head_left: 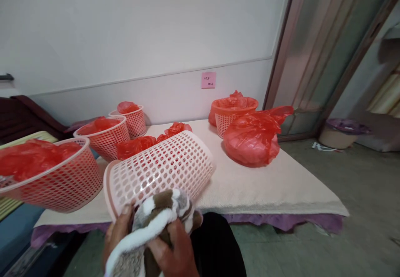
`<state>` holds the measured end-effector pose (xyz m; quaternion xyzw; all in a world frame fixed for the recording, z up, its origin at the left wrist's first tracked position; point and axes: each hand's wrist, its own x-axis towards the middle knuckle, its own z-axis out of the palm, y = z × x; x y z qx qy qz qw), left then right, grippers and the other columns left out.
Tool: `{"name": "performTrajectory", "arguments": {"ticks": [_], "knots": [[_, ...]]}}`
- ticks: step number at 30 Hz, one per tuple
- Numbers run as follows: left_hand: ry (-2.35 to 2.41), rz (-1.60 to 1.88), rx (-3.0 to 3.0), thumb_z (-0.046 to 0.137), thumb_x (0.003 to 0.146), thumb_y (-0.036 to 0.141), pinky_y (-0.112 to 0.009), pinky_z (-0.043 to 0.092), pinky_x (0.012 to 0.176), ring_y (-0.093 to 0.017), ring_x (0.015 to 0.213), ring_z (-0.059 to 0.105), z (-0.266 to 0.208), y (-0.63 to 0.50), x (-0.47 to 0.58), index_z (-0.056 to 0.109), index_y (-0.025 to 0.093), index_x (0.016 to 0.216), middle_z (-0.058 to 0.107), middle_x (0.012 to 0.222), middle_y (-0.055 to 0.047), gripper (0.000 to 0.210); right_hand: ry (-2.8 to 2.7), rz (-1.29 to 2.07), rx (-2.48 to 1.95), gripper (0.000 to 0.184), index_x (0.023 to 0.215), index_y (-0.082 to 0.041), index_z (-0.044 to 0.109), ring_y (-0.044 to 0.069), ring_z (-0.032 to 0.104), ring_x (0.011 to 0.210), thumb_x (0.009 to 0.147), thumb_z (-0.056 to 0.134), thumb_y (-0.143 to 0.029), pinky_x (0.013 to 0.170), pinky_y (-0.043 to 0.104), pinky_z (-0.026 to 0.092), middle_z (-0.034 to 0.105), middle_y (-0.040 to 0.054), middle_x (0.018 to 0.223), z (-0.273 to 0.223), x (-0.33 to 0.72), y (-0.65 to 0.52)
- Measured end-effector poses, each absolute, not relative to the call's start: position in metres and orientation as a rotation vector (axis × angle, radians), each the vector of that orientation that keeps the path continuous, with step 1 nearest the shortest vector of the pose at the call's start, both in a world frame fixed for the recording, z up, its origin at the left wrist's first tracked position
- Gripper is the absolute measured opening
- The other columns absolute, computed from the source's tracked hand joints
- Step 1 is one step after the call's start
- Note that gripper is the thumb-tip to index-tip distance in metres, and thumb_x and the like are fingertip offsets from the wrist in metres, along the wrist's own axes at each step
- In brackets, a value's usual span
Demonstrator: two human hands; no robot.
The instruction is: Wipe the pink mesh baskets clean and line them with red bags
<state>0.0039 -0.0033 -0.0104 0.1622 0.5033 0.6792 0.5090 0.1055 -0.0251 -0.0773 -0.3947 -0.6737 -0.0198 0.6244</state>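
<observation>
A pink perforated plastic basket [162, 164] lies tilted on its side, its wide rim turned towards the lower left. My left hand [117, 231] is closed at that rim, thumb on the basket's outside; its other fingers are partly hidden by the cloth. A fluffy brown, grey and white cloth [156, 223] is bunched against the near side of the basket. My right hand [175, 248] is closed on this cloth, fingers curled into its folds. Red plastic bags [137, 145] lie crumpled just behind the basket.
Pink baskets with red bags stand at the left: a near one [62, 177], a middle one [106, 139] and a far one [136, 121]. A lined basket [223, 123] and a full red bag [253, 139] sit right on the cream-covered bench [281, 185]. A bin [337, 135] stands on the floor.
</observation>
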Motion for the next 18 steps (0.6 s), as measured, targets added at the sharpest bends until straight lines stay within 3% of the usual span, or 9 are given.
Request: {"name": "performTrajectory", "arguments": {"ticks": [6,9,11,13,15,18], "knots": [[1.029,1.645,0.249,0.051,0.086,0.023,-0.037,0.056,0.088,-0.023,0.088,0.073,0.011,0.001,0.006,0.070,0.017,0.106,0.077,0.083,-0.005,0.028,-1.193,-0.108,-1.174,0.049,0.131,-0.022,0.048,0.029,0.061,0.104,0.082,0.054,-0.020,0.080,0.044,0.055,0.058,0.0137,0.112,-0.086,0.171,0.003],[0.994,1.636,0.213,0.045,0.087,0.020,-0.039,0.055,0.090,-0.024,0.087,0.073,0.014,0.005,0.007,0.070,0.017,0.105,0.077,0.080,-0.005,0.031,-1.196,-0.149,-1.226,0.052,0.136,-0.018,0.043,0.032,0.059,0.110,0.085,0.053,-0.026,0.082,0.047,0.055,0.058,0.0173,0.120,-0.094,0.161,-0.004],[0.979,1.629,0.237,0.044,0.088,0.022,-0.041,0.055,0.090,-0.025,0.090,0.072,0.017,0.010,0.006,0.068,0.017,0.112,0.077,0.083,-0.007,0.034,-1.370,-0.166,-1.106,0.048,0.132,-0.018,0.047,0.029,0.063,0.104,0.086,0.053,-0.030,0.078,0.040,0.058,0.062,0.0152,0.113,-0.097,0.134,-0.017],[0.987,1.612,0.286,0.045,0.088,0.023,-0.042,0.055,0.089,-0.027,0.095,0.071,0.025,0.013,0.006,0.065,0.016,0.119,0.076,0.090,-0.008,0.038,-1.439,-0.150,-1.091,0.035,0.120,-0.027,0.058,0.019,0.067,0.083,0.085,0.061,-0.026,0.066,0.025,0.058,0.065,0.0046,0.092,-0.096,0.106,-0.029],[1.027,1.578,0.316,0.047,0.088,0.023,-0.042,0.055,0.089,-0.028,0.098,0.070,0.035,0.013,0.008,0.061,0.016,0.125,0.076,0.097,-0.009,0.040,-1.453,-0.167,-1.104,0.033,0.113,-0.031,0.062,0.019,0.067,0.082,0.082,0.067,-0.022,0.067,0.028,0.059,0.065,0.0030,0.088,-0.093,0.086,-0.037],[1.069,1.515,0.322,0.047,0.089,0.026,-0.042,0.057,0.085,-0.029,0.096,0.070,0.045,0.009,0.012,0.059,0.014,0.127,0.075,0.099,-0.010,0.041,-1.434,-0.215,-1.085,0.036,0.115,-0.030,0.063,0.028,0.067,0.095,0.081,0.067,-0.018,0.073,0.042,0.059,0.065,0.0101,0.098,-0.089,0.079,-0.040]]}}
